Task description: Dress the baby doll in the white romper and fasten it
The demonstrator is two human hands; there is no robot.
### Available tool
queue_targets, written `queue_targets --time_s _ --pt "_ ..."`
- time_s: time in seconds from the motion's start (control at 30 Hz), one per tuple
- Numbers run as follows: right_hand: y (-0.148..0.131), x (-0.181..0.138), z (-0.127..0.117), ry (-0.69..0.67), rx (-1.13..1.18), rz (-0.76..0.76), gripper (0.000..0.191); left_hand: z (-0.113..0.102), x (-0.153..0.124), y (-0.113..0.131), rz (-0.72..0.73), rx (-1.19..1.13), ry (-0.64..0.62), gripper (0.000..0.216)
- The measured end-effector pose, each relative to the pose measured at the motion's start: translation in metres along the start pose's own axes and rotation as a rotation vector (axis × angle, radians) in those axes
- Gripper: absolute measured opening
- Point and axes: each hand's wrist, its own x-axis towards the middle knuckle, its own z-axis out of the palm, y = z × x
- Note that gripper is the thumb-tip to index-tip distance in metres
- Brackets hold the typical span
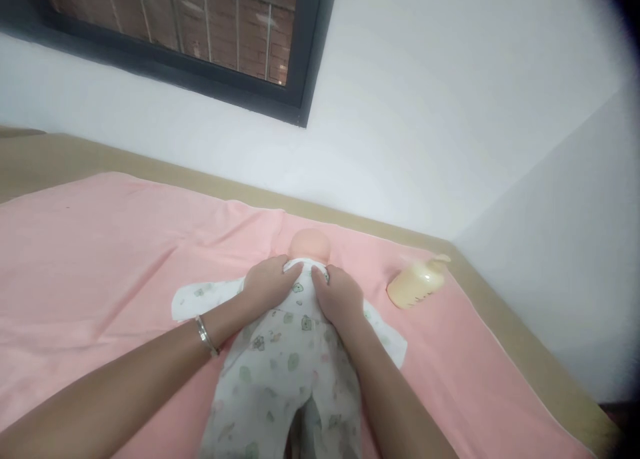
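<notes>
A baby doll with a smooth bald head (310,244) lies on its back in the lower middle, its feet end towards me. It wears a white romper (293,362) with small green and grey prints, and the sleeves spread out to both sides. My left hand (270,282) is closed around the doll's upper body near the shoulder, thumb on the chest. On the other side my right hand (341,295) grips in the same way, its thumb just below the collar. The fingers under the doll are hidden. A silver bracelet (206,335) circles my left wrist.
A pale yellow pump bottle (417,284) stands tilted in view to the right of the doll. Under everything is a pink sheet (125,245) with creases, on a tan surface (165,172) bordered by white walls. A dark-framed window (215,79) is above.
</notes>
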Motion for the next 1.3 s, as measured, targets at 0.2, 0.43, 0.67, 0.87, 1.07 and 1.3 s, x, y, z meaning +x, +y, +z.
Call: queue_targets --time_s 0.2,0.43,0.67,0.87,1.07,1.3 --pt "0.000 -0.001 0.000 0.016 -0.006 -0.009 0.053 0.002 0.001 -0.002 0.015 0.000 0.012 0.045" --pt "-0.004 -0.002 -0.007 -0.014 -0.033 -0.032 0.051 0.001 0.000 -0.001 0.006 0.002 0.011 0.044" --pt "-0.016 -0.027 -0.041 -0.065 -0.108 -0.176 0.044 -0.002 0.000 0.000 0.023 0.036 -0.009 0.044" --pt "-0.006 -0.013 -0.034 -0.157 -0.046 -0.107 0.053 -0.007 -0.011 0.013 0.139 0.243 -0.022 0.041" --pt "0.008 0.006 -0.020 -0.219 0.090 -0.057 0.062 -0.009 -0.032 0.027 0.208 0.427 0.073 0.036" --pt "-0.010 -0.019 -0.029 -0.049 -0.127 -0.174 0.038 -0.015 -0.009 0.015 0.078 0.214 -0.092 0.050"
